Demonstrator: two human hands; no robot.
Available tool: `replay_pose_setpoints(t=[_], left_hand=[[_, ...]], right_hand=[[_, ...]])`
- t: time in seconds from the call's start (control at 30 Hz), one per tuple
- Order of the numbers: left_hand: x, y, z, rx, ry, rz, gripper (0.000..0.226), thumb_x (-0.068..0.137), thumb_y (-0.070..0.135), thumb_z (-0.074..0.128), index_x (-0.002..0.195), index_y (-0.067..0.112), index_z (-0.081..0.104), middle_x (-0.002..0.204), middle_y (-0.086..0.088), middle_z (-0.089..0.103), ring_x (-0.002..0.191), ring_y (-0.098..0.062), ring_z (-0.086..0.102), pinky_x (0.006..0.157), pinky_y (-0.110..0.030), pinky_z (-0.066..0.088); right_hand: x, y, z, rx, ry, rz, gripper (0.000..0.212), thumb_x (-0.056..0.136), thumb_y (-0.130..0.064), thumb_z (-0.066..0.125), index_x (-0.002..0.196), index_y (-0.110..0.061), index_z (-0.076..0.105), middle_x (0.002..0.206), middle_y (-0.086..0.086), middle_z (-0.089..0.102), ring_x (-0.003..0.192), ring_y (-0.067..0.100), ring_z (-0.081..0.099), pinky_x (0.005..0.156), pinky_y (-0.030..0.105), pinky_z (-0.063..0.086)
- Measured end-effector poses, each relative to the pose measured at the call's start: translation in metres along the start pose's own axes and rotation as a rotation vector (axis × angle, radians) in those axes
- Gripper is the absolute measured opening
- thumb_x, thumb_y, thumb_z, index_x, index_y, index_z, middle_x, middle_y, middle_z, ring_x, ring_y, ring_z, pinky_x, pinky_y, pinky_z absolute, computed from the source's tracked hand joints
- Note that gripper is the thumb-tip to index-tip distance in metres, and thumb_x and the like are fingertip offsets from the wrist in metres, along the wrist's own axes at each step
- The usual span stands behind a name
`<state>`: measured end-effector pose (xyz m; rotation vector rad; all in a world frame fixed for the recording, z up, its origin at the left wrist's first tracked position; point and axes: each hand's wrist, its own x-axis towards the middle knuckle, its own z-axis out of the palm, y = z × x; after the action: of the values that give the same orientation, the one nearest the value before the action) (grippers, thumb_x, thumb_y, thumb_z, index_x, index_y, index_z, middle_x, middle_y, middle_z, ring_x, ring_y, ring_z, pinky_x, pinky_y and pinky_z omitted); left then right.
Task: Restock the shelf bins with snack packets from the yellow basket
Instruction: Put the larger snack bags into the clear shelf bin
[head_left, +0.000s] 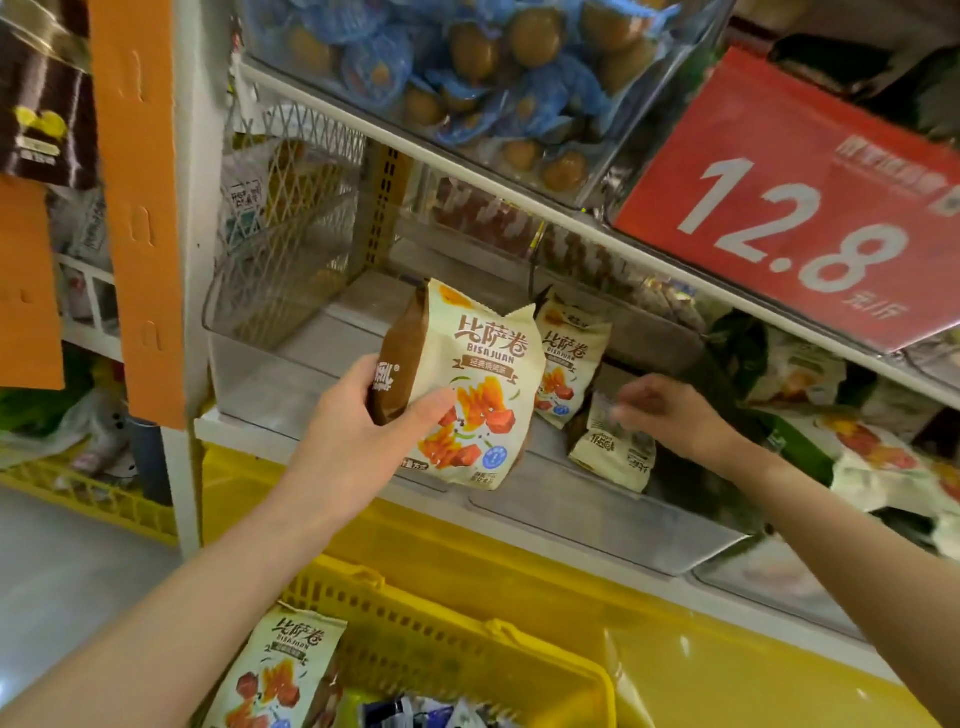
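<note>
Nearest, the yellow basket (467, 642) holds a cream snack packet (280, 670) at its left end. Above it the left hand (358, 431) grips a matching held packet (467, 384), thumb across its front, in front of the clear shelf bin (597, 519). The right hand (670, 415) reaches into that bin with fingertips at the top edge of a lying packet (613, 449), too blurred to tell pinching from touching, and an upright packet (569, 364) stands behind.

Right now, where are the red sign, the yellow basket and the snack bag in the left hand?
Red sign (800, 208): head view, middle of its face.
Yellow basket (441, 649): head view, far wall.
Snack bag (483, 364): head view, printed front.
</note>
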<state>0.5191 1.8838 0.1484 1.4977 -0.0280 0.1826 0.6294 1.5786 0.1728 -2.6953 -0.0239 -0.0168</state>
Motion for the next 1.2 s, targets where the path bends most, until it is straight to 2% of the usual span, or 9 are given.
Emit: replay_pose_setpoints(t=[0.13, 0.27, 0.33, 0.5, 0.6, 0.73, 0.87, 1.0, 1.2], left_hand=[[-0.003, -0.001, 0.003, 0.023, -0.008, 0.006, 0.023, 0.069, 0.045, 0.065, 0.088, 0.040, 0.052, 0.087, 0.022, 0.064, 0.076, 0.014, 0.062, 0.049, -0.005, 0.045], [-0.002, -0.001, 0.002, 0.020, -0.002, 0.008, 0.024, 0.068, 0.045, 0.065, 0.088, 0.040, 0.052, 0.086, 0.021, 0.064, 0.075, 0.015, 0.061, 0.048, -0.005, 0.045], [0.000, -0.001, 0.002, 0.014, 0.003, 0.016, 0.019, 0.073, 0.039, 0.066, 0.087, 0.039, 0.053, 0.083, 0.021, 0.064, 0.073, 0.015, 0.061, 0.047, -0.005, 0.044], [0.004, 0.002, 0.002, -0.009, 0.005, 0.021, 0.018, 0.073, 0.037, 0.067, 0.086, 0.038, 0.053, 0.082, 0.021, 0.065, 0.072, 0.012, 0.063, 0.048, -0.006, 0.045], [0.006, 0.003, 0.002, -0.026, 0.004, 0.006, 0.022, 0.069, 0.042, 0.065, 0.087, 0.038, 0.053, 0.086, 0.019, 0.066, 0.074, 0.010, 0.063, 0.050, -0.006, 0.047], [0.006, 0.003, 0.003, -0.036, 0.008, -0.011, 0.031, 0.058, 0.051, 0.061, 0.086, 0.039, 0.054, 0.083, 0.021, 0.066, 0.075, 0.011, 0.063, 0.049, -0.006, 0.047], [0.008, 0.002, 0.004, -0.055, 0.012, -0.019, 0.034, 0.056, 0.052, 0.062, 0.087, 0.037, 0.056, 0.079, 0.020, 0.069, 0.076, 0.007, 0.065, 0.051, -0.007, 0.048], [0.012, 0.000, 0.005, -0.071, 0.012, -0.028, 0.037, 0.057, 0.053, 0.062, 0.090, 0.037, 0.057, 0.083, 0.022, 0.069, 0.077, 0.007, 0.065, 0.052, -0.008, 0.048], [0.012, -0.001, 0.005, -0.118, 0.020, -0.046, 0.044, 0.054, 0.055, 0.063, 0.093, 0.036, 0.058, 0.085, 0.019, 0.071, 0.078, 0.001, 0.068, 0.053, -0.011, 0.051]], right_hand=[[-0.004, 0.010, 0.006, -0.156, -0.300, 0.051, 0.060, 0.082, -0.039, 0.068, 0.134, -0.025, 0.041, 0.137, -0.001, 0.041, 0.115, 0.013, 0.044, 0.091, 0.022, 0.039], [0.006, 0.015, 0.018, -0.226, -0.242, 0.066, 0.084, 0.073, -0.038, 0.077, 0.140, -0.021, 0.030, 0.143, 0.002, 0.038, 0.127, 0.019, 0.043, 0.104, 0.030, 0.040], [0.013, 0.018, 0.023, -0.295, -0.220, 0.060, 0.089, 0.070, -0.038, 0.079, 0.141, -0.020, 0.027, 0.141, 0.003, 0.042, 0.123, 0.020, 0.047, 0.099, 0.031, 0.044], [0.032, 0.024, 0.011, -0.318, -0.132, 0.032, 0.065, 0.082, -0.034, 0.069, 0.135, -0.018, 0.034, 0.130, 0.005, 0.053, 0.109, 0.020, 0.056, 0.091, 0.030, 0.049], [0.039, 0.030, -0.011, -0.440, 0.156, -0.113, 0.047, 0.090, -0.027, 0.059, 0.132, -0.016, 0.043, 0.134, 0.011, 0.050, 0.118, 0.028, 0.050, 0.103, 0.040, 0.042], [0.051, 0.032, -0.016, -0.672, 0.366, 0.045, 0.047, 0.093, -0.029, 0.054, 0.133, -0.008, 0.042, 0.135, 0.017, 0.045, 0.119, 0.036, 0.047, 0.095, 0.047, 0.046], [0.065, 0.028, 0.006, -0.475, 0.369, 0.042, 0.055, 0.091, -0.023, 0.058, 0.139, -0.011, 0.034, 0.144, 0.015, 0.037, 0.130, 0.034, 0.039, 0.110, 0.044, 0.034], [0.076, 0.029, 0.013, -0.410, 0.150, 0.033, 0.085, 0.082, -0.033, 0.069, 0.148, -0.015, 0.017, 0.154, 0.010, 0.020, 0.141, 0.030, 0.020, 0.117, 0.042, 0.020], [0.084, 0.022, 0.006, -0.474, 0.180, 0.040, 0.071, 0.090, -0.031, 0.059, 0.147, -0.015, 0.020, 0.154, 0.009, 0.023, 0.140, 0.029, 0.024, 0.116, 0.044, 0.024]])
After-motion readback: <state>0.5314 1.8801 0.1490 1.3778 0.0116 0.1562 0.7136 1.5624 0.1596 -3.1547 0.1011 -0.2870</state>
